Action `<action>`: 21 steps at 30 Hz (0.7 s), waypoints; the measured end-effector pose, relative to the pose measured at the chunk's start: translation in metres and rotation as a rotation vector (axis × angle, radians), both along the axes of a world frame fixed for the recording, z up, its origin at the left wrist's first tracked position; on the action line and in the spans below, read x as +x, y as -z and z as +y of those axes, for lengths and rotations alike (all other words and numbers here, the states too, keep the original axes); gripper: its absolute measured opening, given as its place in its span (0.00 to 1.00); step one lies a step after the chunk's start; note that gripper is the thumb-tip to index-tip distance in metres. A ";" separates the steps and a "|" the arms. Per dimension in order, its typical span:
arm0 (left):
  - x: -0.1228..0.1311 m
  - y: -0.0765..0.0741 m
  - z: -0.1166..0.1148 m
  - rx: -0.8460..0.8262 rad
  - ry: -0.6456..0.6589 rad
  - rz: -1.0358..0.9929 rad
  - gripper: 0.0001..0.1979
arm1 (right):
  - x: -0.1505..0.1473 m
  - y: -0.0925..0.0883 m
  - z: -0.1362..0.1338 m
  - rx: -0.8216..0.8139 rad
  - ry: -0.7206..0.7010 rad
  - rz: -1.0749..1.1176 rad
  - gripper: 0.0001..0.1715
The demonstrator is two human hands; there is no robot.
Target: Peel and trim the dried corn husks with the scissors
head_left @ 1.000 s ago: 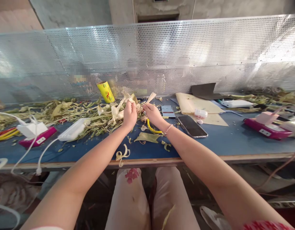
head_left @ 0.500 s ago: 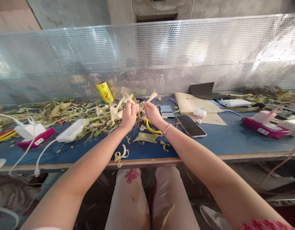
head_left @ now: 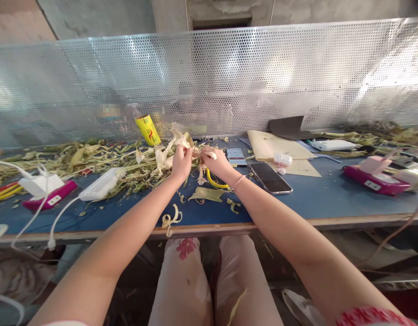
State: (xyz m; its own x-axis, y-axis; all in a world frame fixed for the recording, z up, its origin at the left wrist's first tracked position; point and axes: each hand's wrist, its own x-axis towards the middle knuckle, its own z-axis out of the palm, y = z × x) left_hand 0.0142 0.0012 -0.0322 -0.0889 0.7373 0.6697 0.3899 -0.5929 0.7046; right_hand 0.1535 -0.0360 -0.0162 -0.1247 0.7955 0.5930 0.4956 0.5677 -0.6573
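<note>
My left hand [head_left: 182, 161] is closed around a bunch of dried plant stalks with pale, papery leaves [head_left: 164, 160] at the middle of the blue table. Close beside it, my right hand [head_left: 213, 159] pinches the bunch's right end, where a pale strip pokes out between the fingers. The exact kind of plant cannot be made out. Dangling below the hands are thin, withered shreds. Under my right wrist lies a yellow curved handle [head_left: 216, 182], its other end hidden. A flat husk-like piece [head_left: 206, 194] and curled peelings [head_left: 172, 219] rest nearer the table edge.
Heaped dried stalks [head_left: 83, 156] spread across the left. A yellow roll [head_left: 148, 130] leans by the perforated metal screen [head_left: 225, 68]. To the right are a phone [head_left: 271, 178], a card [head_left: 236, 156] and brown paper [head_left: 280, 147]. Purple power strips [head_left: 377, 181] and cables sit at both sides.
My right hand has shifted slightly left, closer to my left hand. The pale strip that stuck up above it now lies folded down at the fingers.
</note>
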 end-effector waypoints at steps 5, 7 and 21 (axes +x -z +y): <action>0.004 -0.007 -0.009 -0.110 0.052 -0.025 0.14 | -0.009 0.002 0.006 -0.132 0.072 0.138 0.10; 0.006 -0.010 -0.013 -0.109 0.039 0.032 0.15 | -0.010 0.003 0.008 -0.187 0.060 0.184 0.09; 0.008 -0.014 -0.024 -0.056 0.132 -0.014 0.12 | -0.011 0.007 0.012 -0.201 -0.214 0.450 0.13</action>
State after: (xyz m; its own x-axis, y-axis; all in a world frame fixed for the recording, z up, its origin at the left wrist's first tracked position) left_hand 0.0226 -0.0224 -0.0178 0.0025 0.7794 0.6266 0.3011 -0.5981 0.7427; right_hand 0.1427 -0.0244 -0.0229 -0.0647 0.8837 0.4636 0.0267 0.4660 -0.8844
